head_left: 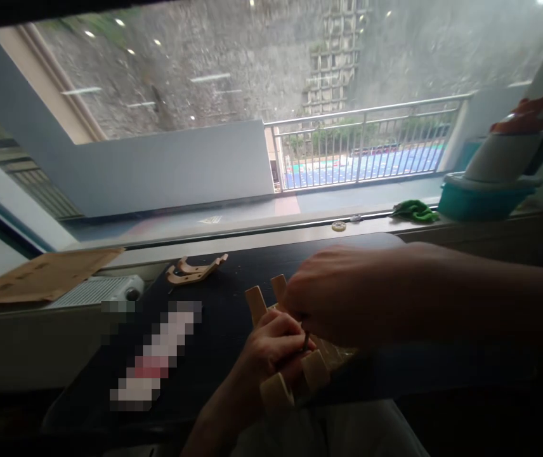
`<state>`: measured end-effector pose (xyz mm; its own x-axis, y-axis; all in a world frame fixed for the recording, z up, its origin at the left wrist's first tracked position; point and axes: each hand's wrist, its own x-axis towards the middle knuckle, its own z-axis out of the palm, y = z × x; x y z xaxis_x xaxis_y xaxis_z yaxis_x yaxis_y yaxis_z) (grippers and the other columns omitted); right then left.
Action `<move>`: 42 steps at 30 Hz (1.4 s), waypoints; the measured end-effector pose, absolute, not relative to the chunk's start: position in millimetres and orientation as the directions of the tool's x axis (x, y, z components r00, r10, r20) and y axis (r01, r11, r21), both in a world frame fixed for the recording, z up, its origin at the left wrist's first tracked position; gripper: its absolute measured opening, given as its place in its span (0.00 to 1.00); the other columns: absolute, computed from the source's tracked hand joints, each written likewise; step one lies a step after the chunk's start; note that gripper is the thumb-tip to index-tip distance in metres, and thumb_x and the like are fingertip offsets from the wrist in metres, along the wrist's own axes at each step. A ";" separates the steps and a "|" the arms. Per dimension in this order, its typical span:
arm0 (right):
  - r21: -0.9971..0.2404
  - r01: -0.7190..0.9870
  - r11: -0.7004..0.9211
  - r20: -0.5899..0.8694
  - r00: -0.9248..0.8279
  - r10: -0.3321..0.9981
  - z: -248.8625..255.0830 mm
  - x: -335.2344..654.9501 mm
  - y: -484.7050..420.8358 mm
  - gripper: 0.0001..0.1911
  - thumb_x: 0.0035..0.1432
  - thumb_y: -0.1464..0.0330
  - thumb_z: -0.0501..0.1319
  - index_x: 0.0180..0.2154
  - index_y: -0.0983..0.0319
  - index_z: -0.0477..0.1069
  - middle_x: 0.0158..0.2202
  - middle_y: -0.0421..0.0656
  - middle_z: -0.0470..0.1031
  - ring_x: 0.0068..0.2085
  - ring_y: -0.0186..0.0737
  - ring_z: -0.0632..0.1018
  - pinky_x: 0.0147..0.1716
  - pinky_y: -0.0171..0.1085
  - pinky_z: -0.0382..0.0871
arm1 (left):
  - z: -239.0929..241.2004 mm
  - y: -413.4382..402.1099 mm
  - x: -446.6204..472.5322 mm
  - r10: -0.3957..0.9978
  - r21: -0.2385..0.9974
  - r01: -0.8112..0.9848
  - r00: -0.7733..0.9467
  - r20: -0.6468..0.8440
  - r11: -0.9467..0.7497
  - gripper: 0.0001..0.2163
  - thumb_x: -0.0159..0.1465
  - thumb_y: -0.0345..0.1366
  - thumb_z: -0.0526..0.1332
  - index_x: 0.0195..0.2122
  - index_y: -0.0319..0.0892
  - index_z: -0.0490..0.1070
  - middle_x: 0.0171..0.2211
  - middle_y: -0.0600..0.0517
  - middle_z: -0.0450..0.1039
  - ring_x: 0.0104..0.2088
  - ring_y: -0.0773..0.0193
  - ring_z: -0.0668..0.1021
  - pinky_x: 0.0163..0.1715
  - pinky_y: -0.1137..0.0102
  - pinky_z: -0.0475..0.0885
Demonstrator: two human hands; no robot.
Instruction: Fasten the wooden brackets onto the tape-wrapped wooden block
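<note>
A small assembly of pale wood (316,370), with rounded bar ends sticking out, is held low over the near edge of the dark table. My left hand (271,346) is closed around its middle, fingers bunched near a thin dark rod (306,341). From above, my right hand (333,295) comes in closed, and the rod runs down out of its fist toward the wood. Whether the rod is a screwdriver shaft, a key or a screw I cannot tell. My right hand and forearm hide much of the assembly.
Curved wooden pieces (198,273) lie on the dark table (224,355), behind a blurred-out strip (157,355). On the windowsill are a roll of tape (339,226), a green cloth (414,211) and a teal tub (485,200) bearing a white, orange-topped bottle (507,152). Cardboard (43,273) lies left.
</note>
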<state>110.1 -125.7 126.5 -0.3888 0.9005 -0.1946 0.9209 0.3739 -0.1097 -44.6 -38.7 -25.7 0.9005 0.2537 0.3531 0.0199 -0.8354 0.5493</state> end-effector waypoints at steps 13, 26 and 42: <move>-0.086 0.915 0.393 -0.271 -0.401 0.875 133.5 102.7 -127.8 0.04 0.48 0.74 0.59 0.28 0.64 0.73 0.22 0.36 0.70 0.21 0.28 0.65 0.20 0.30 0.50 | -25.2 -43.6 -47.9 0.282 0.549 0.030 0.881 0.380 -0.835 0.10 0.63 0.37 0.56 0.36 0.40 0.76 0.37 0.48 0.71 0.43 0.60 0.70 0.46 0.64 0.66; -0.198 0.923 0.330 -0.297 -0.377 0.877 124.3 109.7 -124.9 0.07 0.56 0.70 0.57 0.26 0.63 0.70 0.20 0.34 0.64 0.18 0.25 0.58 0.17 0.30 0.48 | -20.7 -50.0 -45.8 0.323 0.586 0.068 0.883 0.342 -0.807 0.12 0.65 0.38 0.55 0.30 0.40 0.76 0.35 0.49 0.72 0.41 0.61 0.70 0.45 0.65 0.66; -0.054 0.908 0.415 -0.395 -0.401 0.827 124.0 111.1 -108.5 0.10 0.49 0.78 0.61 0.19 0.63 0.67 0.15 0.32 0.57 0.16 0.25 0.52 0.15 0.31 0.43 | -21.9 -48.1 -46.7 0.330 0.582 0.063 0.870 0.365 -0.811 0.08 0.65 0.34 0.57 0.35 0.40 0.76 0.37 0.49 0.74 0.43 0.62 0.70 0.46 0.66 0.66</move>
<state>111.1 -108.5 124.0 -0.4008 0.8267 -0.3948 0.9084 0.4147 -0.0538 -46.7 -48.1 -21.9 0.8704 0.3300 0.3653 0.0631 -0.8107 0.5820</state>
